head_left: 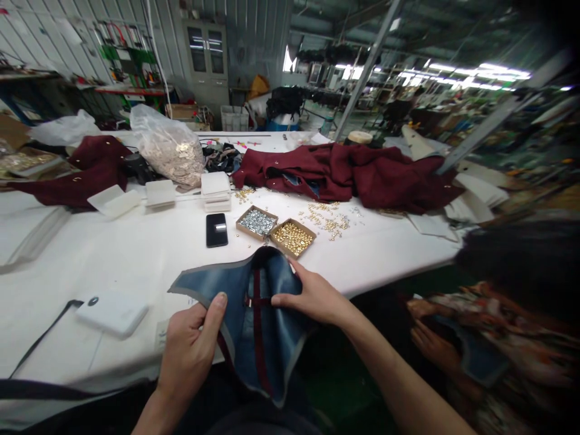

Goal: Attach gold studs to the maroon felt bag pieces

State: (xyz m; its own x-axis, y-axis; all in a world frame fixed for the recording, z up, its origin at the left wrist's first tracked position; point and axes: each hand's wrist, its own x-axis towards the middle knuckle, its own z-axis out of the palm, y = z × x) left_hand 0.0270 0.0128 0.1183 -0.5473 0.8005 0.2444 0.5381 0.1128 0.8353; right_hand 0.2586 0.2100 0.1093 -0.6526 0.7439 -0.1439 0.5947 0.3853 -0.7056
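Note:
A blue sewn piece (238,338) with grey edging and dark red inner strips hangs over the table's front edge, its inside facing me. My left hand (193,338) grips its left edge, thumb on top and fingers folded under. On the far right side, my right hand (312,293) pinches the piece, with the thumb inside near a dark red cross strip and the fingers behind. Just beyond it sit a cardboard tray of gold metal fittings (293,238) and a tray of silver fittings (257,222). The fingers behind the piece are hidden.
A black phone (216,230) and a white device (113,313) lie on the white table (181,241). Dark red cloth pieces (344,172), a clear bag of small parts (167,151) and loose gold fittings (328,220) lie farther back. A co-worker (512,338) sits close at right.

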